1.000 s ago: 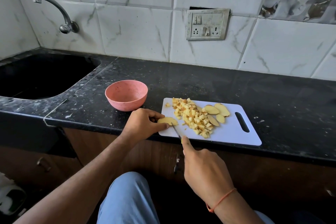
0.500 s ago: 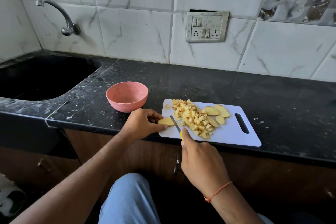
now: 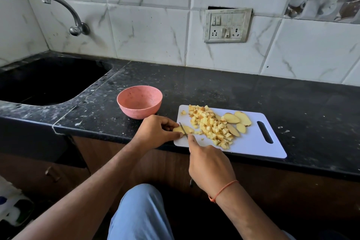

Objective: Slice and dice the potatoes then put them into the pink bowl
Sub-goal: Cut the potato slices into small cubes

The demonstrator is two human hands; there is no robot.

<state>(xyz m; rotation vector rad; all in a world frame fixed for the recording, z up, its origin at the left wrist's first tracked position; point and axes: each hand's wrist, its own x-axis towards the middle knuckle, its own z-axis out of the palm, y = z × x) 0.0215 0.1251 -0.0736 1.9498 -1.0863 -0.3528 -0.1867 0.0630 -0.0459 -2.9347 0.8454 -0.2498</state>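
Observation:
A white cutting board (image 3: 257, 142) lies at the counter's front edge. On it sits a heap of diced potato (image 3: 209, 125), with several flat potato slices (image 3: 236, 120) to its right. My left hand (image 3: 155, 131) pinches one potato slice (image 3: 185, 129) at the board's left end. My right hand (image 3: 209, 167) grips a knife (image 3: 183, 127), index finger stretched along its back, and the blade lies across that slice. The pink bowl (image 3: 139, 101) stands just left of the board and holds nothing that I can see.
A dark sink (image 3: 48, 82) is sunk into the black counter (image 3: 253, 91) at the left, with a tap (image 3: 75, 25) on the wall above it. A switch and socket plate (image 3: 227, 25) is on the tiled wall. My knee in blue fabric (image 3: 140, 212) is below the counter edge.
The knife has moved left across the held slice, and my right hand has shifted up toward the board. My left hand keeps its hold on the slice.

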